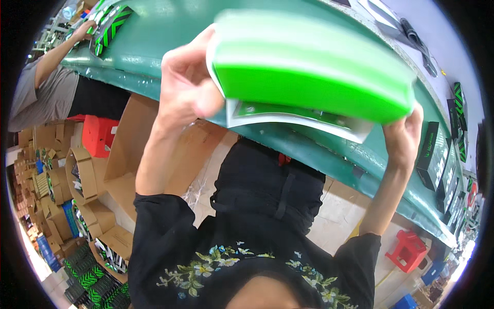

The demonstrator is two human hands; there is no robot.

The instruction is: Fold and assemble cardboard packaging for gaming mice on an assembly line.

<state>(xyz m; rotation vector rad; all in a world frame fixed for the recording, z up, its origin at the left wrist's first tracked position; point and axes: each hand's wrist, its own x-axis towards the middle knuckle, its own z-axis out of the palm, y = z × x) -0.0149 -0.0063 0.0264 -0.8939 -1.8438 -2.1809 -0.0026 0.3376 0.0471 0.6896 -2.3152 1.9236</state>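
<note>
A bright green box-like piece (309,87), smeared by motion, is raised over the green worktable. My left hand (188,82) is closed on its left end, with the thumb at the lower corner. At the opposite end my right hand (404,136) grips the lower right corner, its fingers partly hidden behind the piece. Just under the green face shows a white-edged, shiny panel (303,119); whether it is joined to the piece I cannot tell.
On the green worktable (170,26), a co-worker's hand (85,32) touches black-and-green boxes (112,32) at the far left. Black boxes (428,154) line the right side. Open cardboard boxes (131,149) and a red stool (98,135) stand left; another red stool (406,251) is lower right.
</note>
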